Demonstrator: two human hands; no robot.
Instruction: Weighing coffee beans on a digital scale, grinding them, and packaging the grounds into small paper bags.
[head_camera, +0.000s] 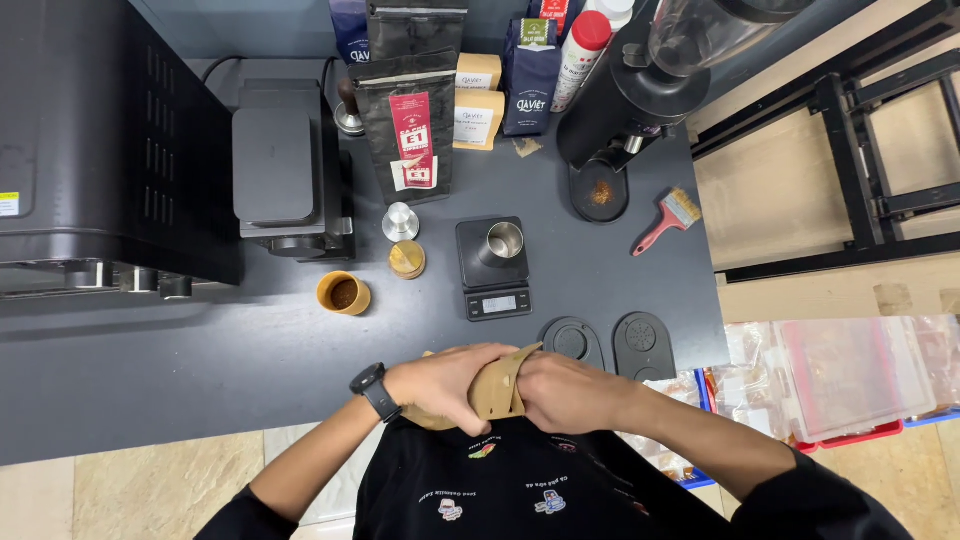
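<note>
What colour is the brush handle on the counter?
Red handle on the brush, with pale bristles; head view.

Even, bright overhead light; soft shadows on dark counter (200, 350); sharp focus; slight wide-angle stretch at edges.

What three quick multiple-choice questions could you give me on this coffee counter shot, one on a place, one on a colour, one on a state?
1. Where does the metal cup stand?
A. on the small black scale
B. on the floor
C. inside the orange cup

2. What colour is the brush handle?
A. blue
B. red
C. white

3. How is the tan paper bag held?
A. lying untouched on the counter
B. pinched by one hand only
C. gripped by both the left hand and the right hand

Answers: 1 A, the cup sits on the scale's platform above its display. 2 B, the handle is red with pale bristles. 3 C, both hands close around the bag at the counter's edge.
</note>
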